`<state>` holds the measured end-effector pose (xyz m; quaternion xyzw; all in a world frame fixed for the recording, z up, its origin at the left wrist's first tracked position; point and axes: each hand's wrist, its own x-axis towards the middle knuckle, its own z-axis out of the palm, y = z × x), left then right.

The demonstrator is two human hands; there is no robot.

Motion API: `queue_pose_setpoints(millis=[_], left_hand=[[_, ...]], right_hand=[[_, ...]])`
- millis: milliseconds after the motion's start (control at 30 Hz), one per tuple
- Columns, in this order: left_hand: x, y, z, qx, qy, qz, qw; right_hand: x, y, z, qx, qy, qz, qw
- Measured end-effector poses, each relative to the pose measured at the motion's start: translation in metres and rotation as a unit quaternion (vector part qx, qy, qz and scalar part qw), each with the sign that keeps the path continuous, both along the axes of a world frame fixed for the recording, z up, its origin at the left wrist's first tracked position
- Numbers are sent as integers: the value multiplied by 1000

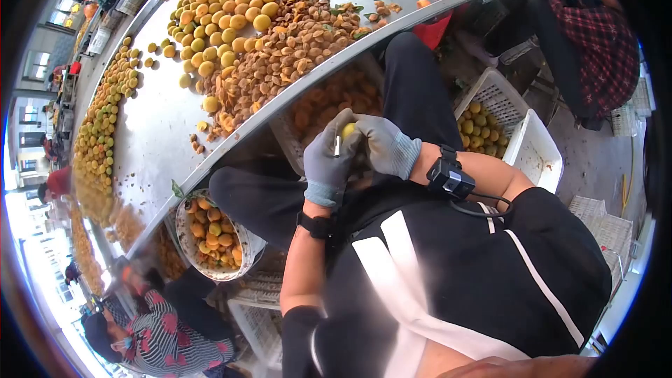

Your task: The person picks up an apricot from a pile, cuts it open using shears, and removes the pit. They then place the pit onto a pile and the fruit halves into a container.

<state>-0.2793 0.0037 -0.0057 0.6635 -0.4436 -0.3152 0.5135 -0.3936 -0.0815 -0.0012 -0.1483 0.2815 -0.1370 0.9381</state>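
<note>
Both hands wear grey gloves and meet above the lap. My left hand (330,161) is closed, with a small shiny metal blade (337,145) showing along its fingers. Pinched between the hands is a yellow-green fruit (348,129), with the fingers of my right hand (383,143) closed against it. Most of the fruit is hidden by the gloves. Behind the hands, below the table edge, a crate (285,141) holds orange fruit pieces.
A metal table (157,140) bears whole fruits (227,17) and a brown heap of pits (287,52). A white bucket (183,238) of orange halves stands left, a white crate (500,87) of fruit right. Co-workers sit at lower left (171,339) and upper right (595,49).
</note>
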Motion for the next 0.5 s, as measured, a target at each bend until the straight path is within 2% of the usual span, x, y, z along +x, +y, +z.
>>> queue_pose_setpoints(millis=[33,67,200,267,300,367,500], left_hand=[[0,0,0,-7,1,21,1000],[0,0,-1,-13,2,41,999],[2,1,2,-62,-51,70,994],[0,4,6,-85,80,79,990],[1,5,6,-83,80,83,990],[5,3,5,-129,219,107,961],[9,5,-1,-116,289,112,944]], right_hand=[[0,-1,3,-180,-10,17,983],[0,0,6,-354,-20,33,935],[10,4,20,-259,-39,10,965],[15,6,21,-220,-66,7,973],[17,8,25,-218,-66,10,974],[20,11,34,-89,-143,2,986],[26,8,20,-132,-106,17,986]])
